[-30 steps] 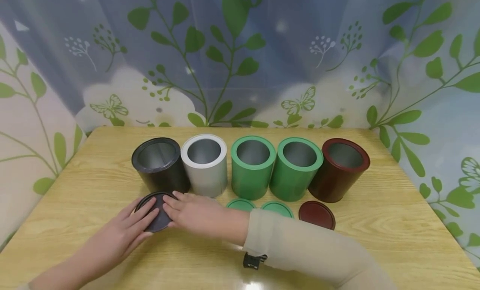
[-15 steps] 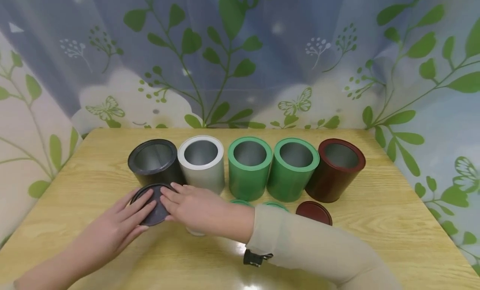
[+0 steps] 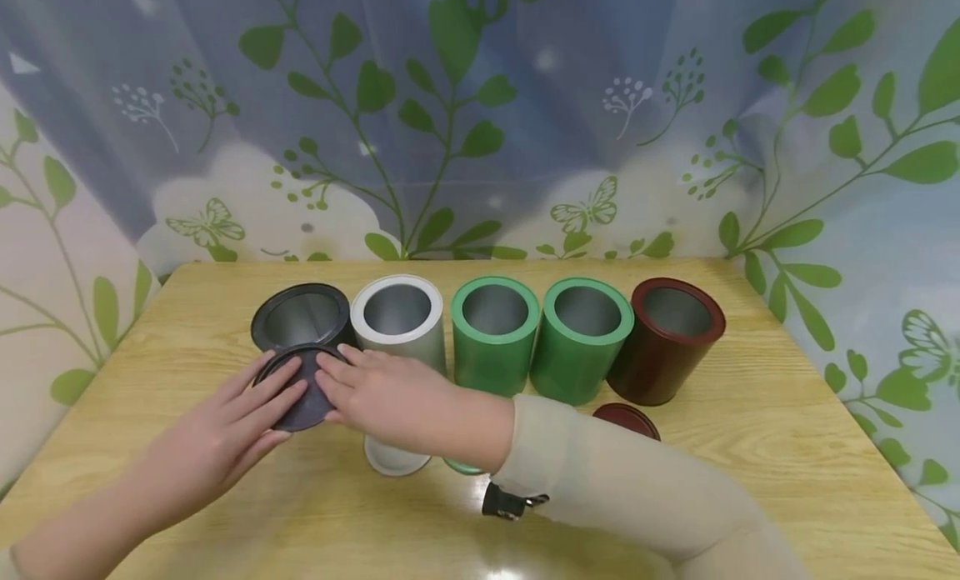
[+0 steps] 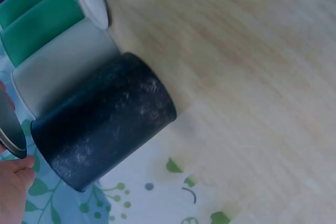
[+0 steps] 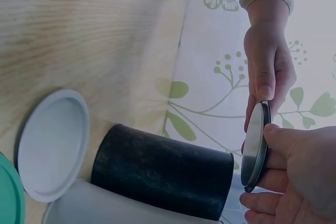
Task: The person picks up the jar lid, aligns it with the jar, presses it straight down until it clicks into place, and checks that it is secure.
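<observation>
A black lid (image 3: 306, 407) is held tilted between both hands, just in front of the open top of the black can (image 3: 258, 328). My left hand (image 3: 217, 438) grips its left side, fingers spread over the upper face. From the other side my right hand (image 3: 401, 401) pinches the rim. In the right wrist view both thumbs bear on the silvery underside of the lid (image 5: 255, 142). The left wrist view has the black can (image 4: 105, 121) standing on the table, the lid (image 4: 10, 129) apart from it.
Right of the black can stand a white can (image 3: 427, 355), two green cans (image 3: 491, 367) and a dark red can (image 3: 660, 372), all uncovered. A white lid (image 3: 397, 459), a green lid (image 3: 467, 467) and a dark red lid (image 3: 628, 419) lie in front, partly behind the right arm.
Both hands have raised the black lid and carried it toward the black can, so it now overlaps the can's near rim in the head view. The white lid has come into sight.
</observation>
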The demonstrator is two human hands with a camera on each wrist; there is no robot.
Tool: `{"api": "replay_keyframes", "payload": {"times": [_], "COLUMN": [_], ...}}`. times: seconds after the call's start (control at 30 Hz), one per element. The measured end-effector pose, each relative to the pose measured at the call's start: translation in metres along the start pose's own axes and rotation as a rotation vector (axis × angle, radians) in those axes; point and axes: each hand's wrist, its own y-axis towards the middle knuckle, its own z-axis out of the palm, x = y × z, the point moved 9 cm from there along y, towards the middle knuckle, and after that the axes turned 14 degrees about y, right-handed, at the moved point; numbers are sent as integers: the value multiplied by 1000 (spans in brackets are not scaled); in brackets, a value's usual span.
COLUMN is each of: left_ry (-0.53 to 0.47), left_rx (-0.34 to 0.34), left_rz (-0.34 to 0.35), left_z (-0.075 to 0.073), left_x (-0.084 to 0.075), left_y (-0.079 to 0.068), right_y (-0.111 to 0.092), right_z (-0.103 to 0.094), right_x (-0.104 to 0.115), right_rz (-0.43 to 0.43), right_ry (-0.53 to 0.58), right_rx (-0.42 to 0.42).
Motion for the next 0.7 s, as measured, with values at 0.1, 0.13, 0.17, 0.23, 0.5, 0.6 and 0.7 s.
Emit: {"api": "replay_keyframes", "payload": {"times": [0.1, 0.13, 0.17, 0.23, 0.5, 0.6, 0.7], "left_ry": [-1, 0, -1, 2, -4, -10, -16], "left_rx": [0, 5, 9, 27, 82, 134, 204], "left_rz": [8, 9, 10, 9, -8, -23, -43], "left_z": [-3, -4, -5, -5, 3, 9, 17], "left_x": [4, 6, 7, 9, 18, 23, 29], "left_y": [3, 4, 5, 7, 8, 7, 7], "right_y": [4, 5, 7, 9, 16, 20, 23], "right_z": [-3, -3, -3, -3, 4, 8, 11], "right_x": [-2, -2, -3, -5, -14, -19, -26], "right_rz": [-13, -17, -19, -19, 0, 16, 44], "right_ry": [1, 5, 11, 21, 65, 95, 147], "right_rx": [6, 13, 24, 45, 107, 135, 150]}}
